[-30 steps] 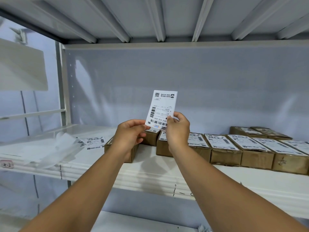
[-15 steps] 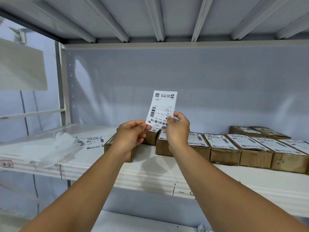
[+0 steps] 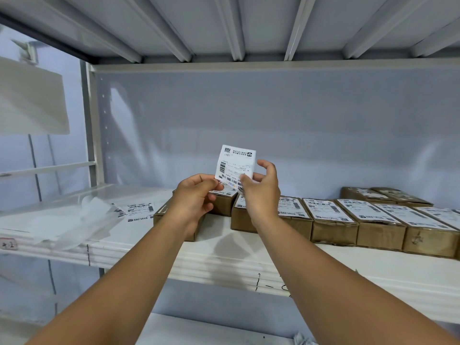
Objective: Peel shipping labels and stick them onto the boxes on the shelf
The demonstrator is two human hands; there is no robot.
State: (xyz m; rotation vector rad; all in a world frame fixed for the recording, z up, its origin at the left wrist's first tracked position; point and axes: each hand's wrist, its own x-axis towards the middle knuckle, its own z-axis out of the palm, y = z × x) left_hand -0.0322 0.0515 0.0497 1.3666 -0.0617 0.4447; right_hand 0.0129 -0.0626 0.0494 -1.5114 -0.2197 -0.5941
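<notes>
I hold a white shipping label (image 3: 235, 163) upright in front of the shelf's back wall. My left hand (image 3: 196, 197) pinches its lower left corner. My right hand (image 3: 261, 190) pinches its lower right edge with thumb and forefinger, the other fingers spread loosely. Below my hands a row of brown cardboard boxes (image 3: 331, 220) runs to the right along the white shelf (image 3: 224, 255), each with a label on top. An unlabelled brown box (image 3: 161, 215) sits under my left wrist, partly hidden.
Crumpled translucent backing sheets (image 3: 74, 220) and loose labels (image 3: 139, 211) lie on the shelf's left part. Two more boxes (image 3: 383, 194) stand at the back right. A metal upright (image 3: 90, 125) bounds the bay on the left; ribbed shelving runs overhead.
The label has sunk a little and now curls along its right side. My right hand's fingers have loosened and spread; before, they were closed over the label's edge.
</notes>
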